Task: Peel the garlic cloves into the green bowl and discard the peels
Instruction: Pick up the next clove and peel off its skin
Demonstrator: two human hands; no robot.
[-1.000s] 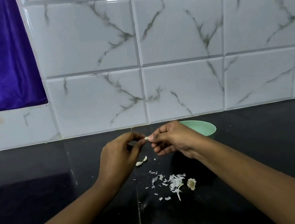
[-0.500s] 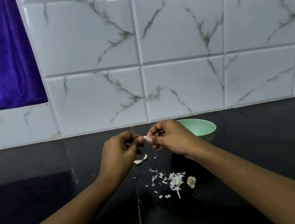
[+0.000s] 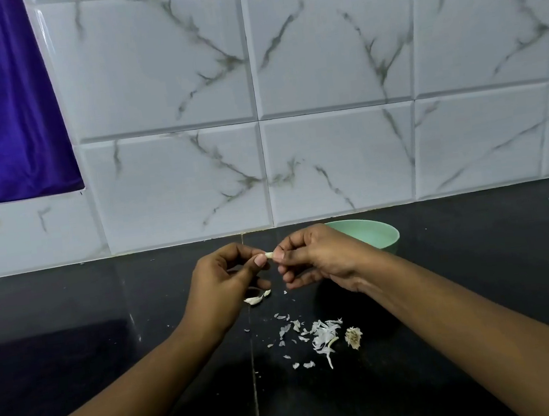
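A small pale, cream-white garlic clove [image 3: 269, 255] is held above the glossy black stone counter [image 3: 71, 299], only its tip showing between both hands. The left hand [image 3: 220, 282] pinches it with thumb and forefinger; the right hand [image 3: 320, 257] pinches its other end, fingers curled. The pale green round bowl [image 3: 371, 231] sits just behind the right hand. Thin white papery peels [image 3: 318, 334] lie scattered nearer the person.

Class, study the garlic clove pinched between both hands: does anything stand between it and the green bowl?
Nothing separate does. The clove is pinched by the left hand and right hand; the bowl sits just behind the right hand, which covers part of its rim. The peels lie nearer the person.
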